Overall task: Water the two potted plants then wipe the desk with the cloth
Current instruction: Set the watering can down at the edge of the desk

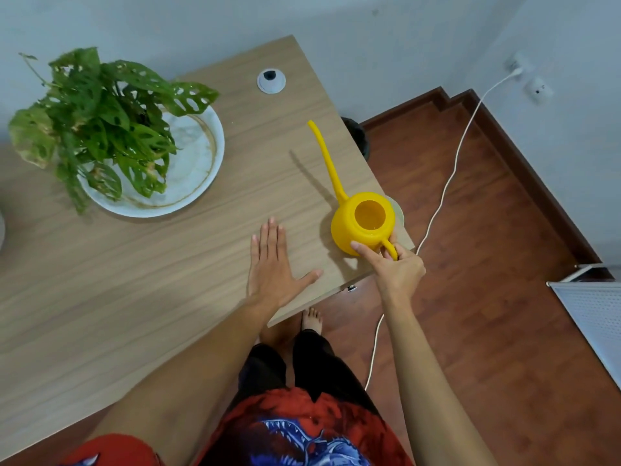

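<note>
Bare forearms reach up from the bottom of the frame. At centre, the left hand [273, 266] lies flat on the wooden desk [100, 297], fingers straight, holding nothing. Just right of it, the right hand [396, 269] pinches the handle of the yellow watering can [361, 230] standing near the desk's right edge. The potted plant [97, 119] sits on a white saucer [198, 163] at upper left.
</note>
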